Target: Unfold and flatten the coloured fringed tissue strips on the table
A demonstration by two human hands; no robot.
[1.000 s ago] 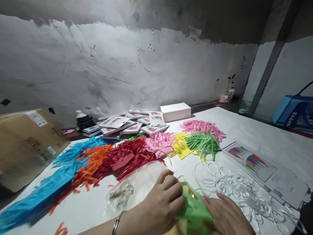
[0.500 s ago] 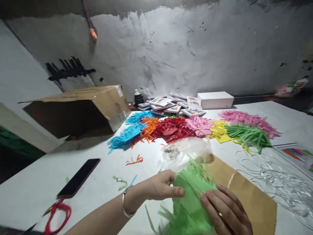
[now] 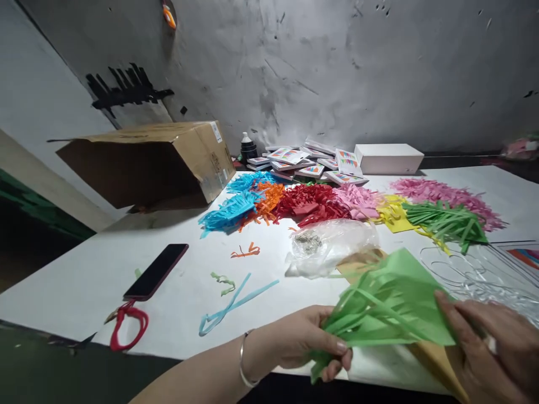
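Observation:
A light green tissue paper piece (image 3: 400,303) with cut fringe strips is stretched between my two hands above the table's front edge. My left hand (image 3: 309,342), with a silver bangle at the wrist, pinches the fringed end between thumb and fingers. At the right, my right hand (image 3: 484,336) grips the uncut end, its fingertips on the paper's corner; part of this hand is blurred. Under the paper lies a brown sheet (image 3: 438,365), partly hidden. A clear plastic bag (image 3: 332,247) lies just behind the green paper.
Fringed paper piles in blue (image 3: 231,212), orange, red (image 3: 311,203), pink, yellow and green (image 3: 448,221) cross the table. Behind them are small printed packs (image 3: 290,156) and a white box (image 3: 388,159). An open carton (image 3: 197,163), phone (image 3: 156,271) and red cord (image 3: 129,325) are left; clear cord lies right.
The green paper has been turned and spread sideways, with its fringe now toward my left hand. Both hands have moved right, and the camera view has shifted.

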